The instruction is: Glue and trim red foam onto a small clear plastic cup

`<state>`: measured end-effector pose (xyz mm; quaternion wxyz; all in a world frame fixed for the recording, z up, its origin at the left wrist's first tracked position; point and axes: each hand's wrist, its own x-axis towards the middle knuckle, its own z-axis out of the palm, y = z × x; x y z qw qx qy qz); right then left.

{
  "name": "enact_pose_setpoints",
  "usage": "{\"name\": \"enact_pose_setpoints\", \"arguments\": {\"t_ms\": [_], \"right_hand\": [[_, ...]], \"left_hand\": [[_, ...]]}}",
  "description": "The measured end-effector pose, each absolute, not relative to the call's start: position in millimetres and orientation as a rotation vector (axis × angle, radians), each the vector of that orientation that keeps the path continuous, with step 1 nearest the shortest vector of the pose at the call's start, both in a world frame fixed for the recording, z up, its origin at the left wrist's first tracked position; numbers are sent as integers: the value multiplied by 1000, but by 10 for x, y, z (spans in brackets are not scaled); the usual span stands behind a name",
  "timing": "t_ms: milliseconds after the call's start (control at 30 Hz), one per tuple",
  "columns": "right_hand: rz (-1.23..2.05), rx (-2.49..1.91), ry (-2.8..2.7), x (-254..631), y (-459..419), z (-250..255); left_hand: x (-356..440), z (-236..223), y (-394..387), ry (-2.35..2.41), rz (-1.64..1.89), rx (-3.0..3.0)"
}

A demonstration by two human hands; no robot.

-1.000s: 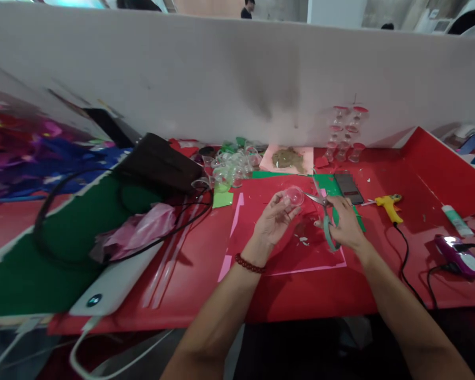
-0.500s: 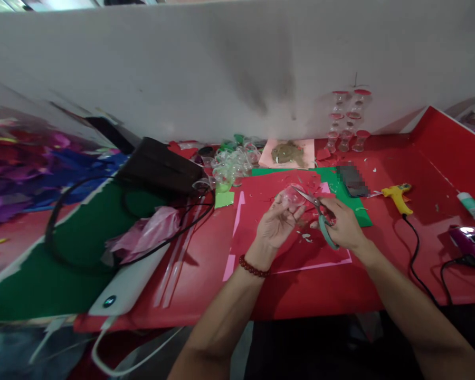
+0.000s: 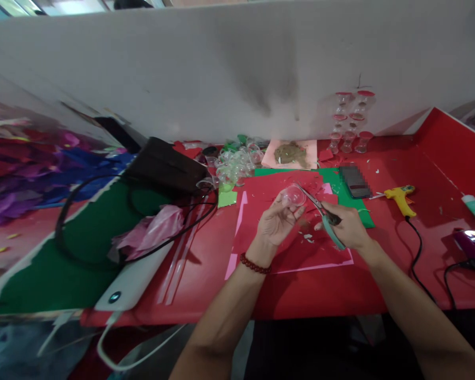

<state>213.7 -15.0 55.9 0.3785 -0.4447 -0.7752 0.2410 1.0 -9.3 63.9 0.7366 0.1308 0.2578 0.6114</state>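
Observation:
Between its fingertips my left hand [image 3: 276, 221] pinches a clear plastic dome-shaped piece [image 3: 294, 196], palm turned up. My right hand [image 3: 349, 228] grips a pair of scissors [image 3: 329, 224] with green handles, blades pointing up and left. The blade tips lie at the right edge of the clear piece; whether they touch it I cannot tell. Beneath both hands are red paper sheets [image 3: 257, 237] with pink edges showing, strewn with small scraps [image 3: 307, 237].
A pile of clear plastic cups [image 3: 237, 164] stands at the back beside pink paper bearing brown sand [image 3: 290, 153]. Stacked hourglass shapes [image 3: 348, 142] lean by the wall. To the right lie a phone [image 3: 356, 182], a yellow glue gun [image 3: 399, 199] and its cord. A power bank [image 3: 136, 287] sits left.
The scissors have swung slightly right and steeper, their blades shifting from across the clear piece to its right edge. My left hand keeps its hold. The view has shifted slightly.

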Motion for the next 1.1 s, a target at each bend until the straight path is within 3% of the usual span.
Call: {"name": "enact_pose_setpoints", "arguments": {"t_ms": [500,867,1100], "right_hand": [[896,-1177,-1952,2182,-150,603],[381,-1280,-1959,2196,-89,502],[296,-1309,-2077,2115,-121,409]], "left_hand": [[-68,641,-26,596,1303,387],[-14,638,-13,631,1403,192],[84,669,-56,609,1387,110]]}}
